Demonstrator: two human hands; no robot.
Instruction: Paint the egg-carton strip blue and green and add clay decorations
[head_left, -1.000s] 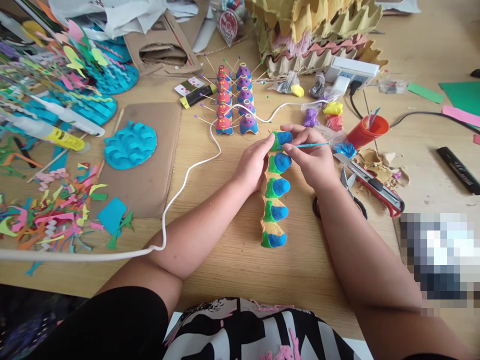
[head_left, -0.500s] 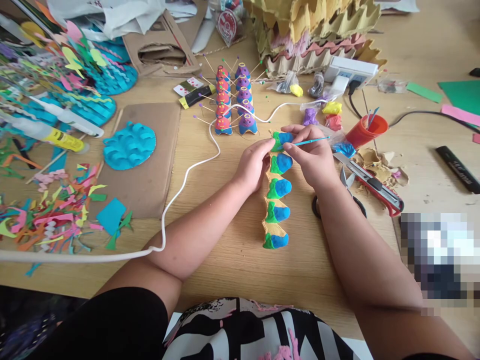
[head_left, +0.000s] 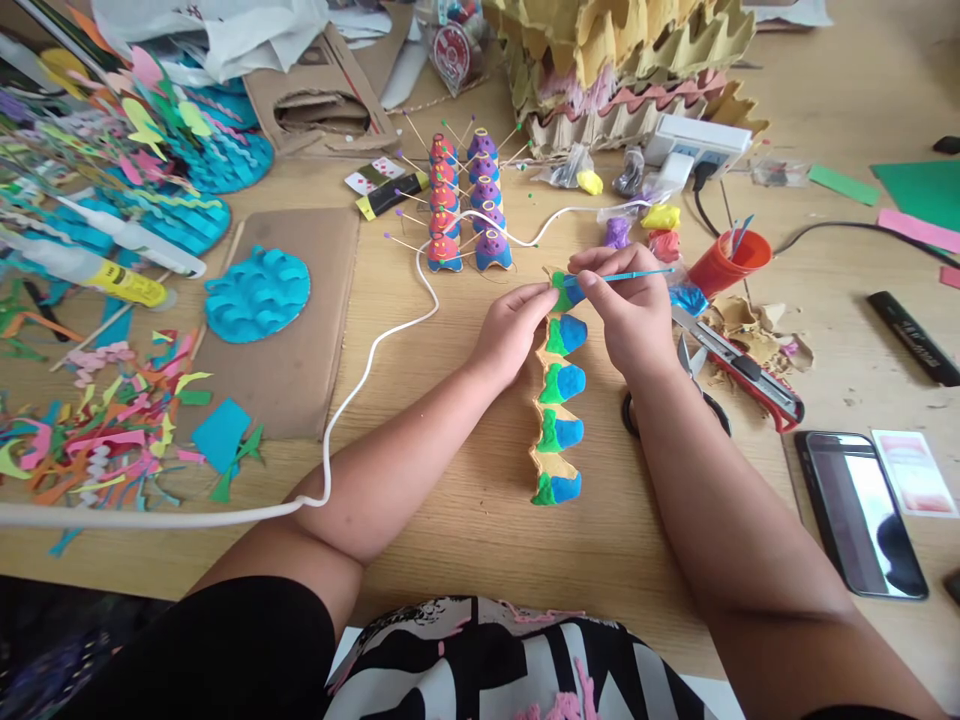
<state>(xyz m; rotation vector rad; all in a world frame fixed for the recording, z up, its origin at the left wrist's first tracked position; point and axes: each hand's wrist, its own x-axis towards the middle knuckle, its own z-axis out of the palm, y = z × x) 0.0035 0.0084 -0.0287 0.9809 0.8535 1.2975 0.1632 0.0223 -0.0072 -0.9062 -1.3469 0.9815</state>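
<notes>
A strip of egg-carton cups [head_left: 568,384], coloured green on the left and blue on the right, runs lengthwise across the table in front of me. My left hand [head_left: 517,325] grips its far end from the left, the fingertips at the green part of the top cup. In my right hand [head_left: 626,305] is a thin blue tool [head_left: 636,274], pinched between thumb and fingers. Its left end lies over the blue part of that top cup; the very tip is hidden by the fingers.
Two rows of painted cups with pins [head_left: 444,212] stand beyond the hands, a white cable [head_left: 367,365] near them. Scissors [head_left: 694,362], a cutter [head_left: 739,368], an orange cup [head_left: 731,262] and a phone [head_left: 862,515] lie rightward; cardboard [head_left: 322,330] and paper scraps [head_left: 112,430] leftward.
The strip has tilted and shifted slightly right. My right hand has turned a little, and the blue tool now lies flatter and higher. My left hand has moved slightly with the strip.
</notes>
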